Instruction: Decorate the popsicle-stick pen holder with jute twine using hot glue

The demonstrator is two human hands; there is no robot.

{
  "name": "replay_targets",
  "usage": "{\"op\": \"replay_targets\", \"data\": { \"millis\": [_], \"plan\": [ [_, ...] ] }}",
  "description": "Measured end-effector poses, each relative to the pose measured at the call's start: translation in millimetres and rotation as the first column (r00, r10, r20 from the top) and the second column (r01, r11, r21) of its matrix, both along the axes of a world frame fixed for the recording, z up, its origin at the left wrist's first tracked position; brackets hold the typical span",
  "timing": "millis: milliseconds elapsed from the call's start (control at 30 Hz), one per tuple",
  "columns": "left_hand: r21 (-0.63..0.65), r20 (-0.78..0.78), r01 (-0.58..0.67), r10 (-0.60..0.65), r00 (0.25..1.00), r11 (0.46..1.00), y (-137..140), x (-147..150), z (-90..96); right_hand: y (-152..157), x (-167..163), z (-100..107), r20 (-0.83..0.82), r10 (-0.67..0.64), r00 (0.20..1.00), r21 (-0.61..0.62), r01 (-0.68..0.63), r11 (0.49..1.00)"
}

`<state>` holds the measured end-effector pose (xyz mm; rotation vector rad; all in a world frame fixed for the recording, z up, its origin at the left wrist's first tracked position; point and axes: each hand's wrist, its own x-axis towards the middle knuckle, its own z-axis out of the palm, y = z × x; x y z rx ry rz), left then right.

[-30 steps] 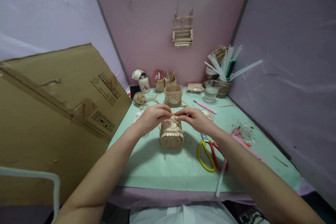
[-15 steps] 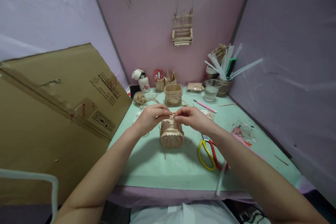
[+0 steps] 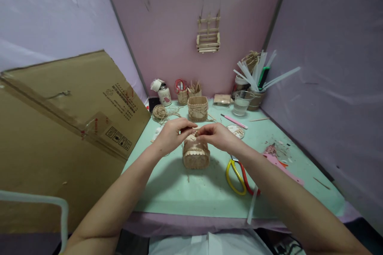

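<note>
A small beige basket-like box [image 3: 196,158] with a scalloped band lies on its side on the table, its base facing me. My left hand [image 3: 175,133] is at the box's upper left, thumb and fingers bent together over its far end. From the right, my right hand [image 3: 217,134] reaches in, its fingertips pinched against the top side of the box. What lies in either pinch is too small to make out. Just behind the hands stands a similar open box [image 3: 198,108]. Scissors [image 3: 239,175] with yellow and red handles lie under my right forearm.
A coil of twine [image 3: 160,113] lies at the back left, beside a jar [image 3: 164,95]. At the back right are a water cup [image 3: 241,103] and a pot of glue sticks [image 3: 255,97]. A pink craft knife [image 3: 235,121] and dish of pieces [image 3: 235,131] lie right. Cardboard [image 3: 74,135] leans left.
My right hand has shifted slightly left and down over the box, uncovering more of the dish behind it. My left hand's fingers have parted a little. The box stays in place.
</note>
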<state>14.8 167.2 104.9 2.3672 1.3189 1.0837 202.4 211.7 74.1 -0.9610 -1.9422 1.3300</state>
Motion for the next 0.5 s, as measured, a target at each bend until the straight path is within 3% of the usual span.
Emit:
{"op": "replay_targets", "data": {
  "millis": [167,500],
  "plan": [
    [-0.107,0.045,-0.045,0.05,0.998,0.993,-4.3,4.5,1.9,-5.5,-1.4,4.4,0.064,-0.069,0.996,0.183,0.056,0.982],
    [-0.338,0.244,-0.058,0.147,0.959,0.939,-5.1,7.2,1.8,-5.3,-7.4,-6.1,0.0,-0.062,0.998,0.16,0.061,0.985]
  ]
}}
